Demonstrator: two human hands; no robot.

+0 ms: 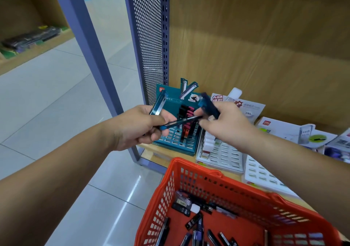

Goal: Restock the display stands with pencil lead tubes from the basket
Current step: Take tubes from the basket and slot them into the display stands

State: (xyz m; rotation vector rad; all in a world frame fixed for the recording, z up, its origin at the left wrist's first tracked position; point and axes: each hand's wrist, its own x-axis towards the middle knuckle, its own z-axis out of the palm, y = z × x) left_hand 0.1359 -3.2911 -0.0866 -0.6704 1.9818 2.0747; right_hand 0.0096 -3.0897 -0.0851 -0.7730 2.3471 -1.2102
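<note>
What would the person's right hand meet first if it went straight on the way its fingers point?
Probably the slim blue tube that the left hand holds out sideways: the right hand, gripping a blurred tube, points its fingers at the slim tube's end. Depth is unsure from one view.

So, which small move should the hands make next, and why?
Probably the right hand should lower its blue lead tube into an empty slot of the teal display stand just below. Many slots there are free, and the left hand holds more tubes.
</note>
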